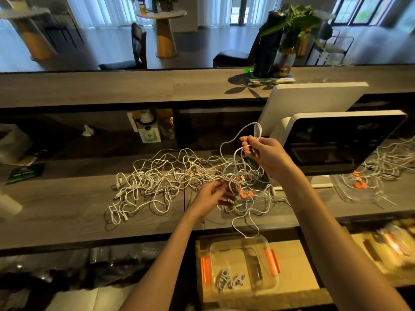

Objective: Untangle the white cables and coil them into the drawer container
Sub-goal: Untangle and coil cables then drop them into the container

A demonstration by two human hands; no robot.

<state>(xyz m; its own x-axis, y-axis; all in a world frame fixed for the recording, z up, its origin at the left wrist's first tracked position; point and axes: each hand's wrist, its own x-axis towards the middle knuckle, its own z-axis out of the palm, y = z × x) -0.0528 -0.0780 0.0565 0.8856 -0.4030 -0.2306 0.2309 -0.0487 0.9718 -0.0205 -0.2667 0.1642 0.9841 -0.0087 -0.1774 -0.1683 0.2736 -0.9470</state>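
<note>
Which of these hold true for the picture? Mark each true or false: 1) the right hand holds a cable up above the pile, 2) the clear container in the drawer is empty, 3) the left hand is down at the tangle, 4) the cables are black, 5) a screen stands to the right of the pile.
1. True: the right hand pinches a loop of white cable raised over the pile.
2. False: the clear container already holds a small bundle of white cable.
3. True: the left hand has its fingers curled into the tangle.
4. False: the cables are white.
5. True: a dark screen stands right of the pile.
</note>
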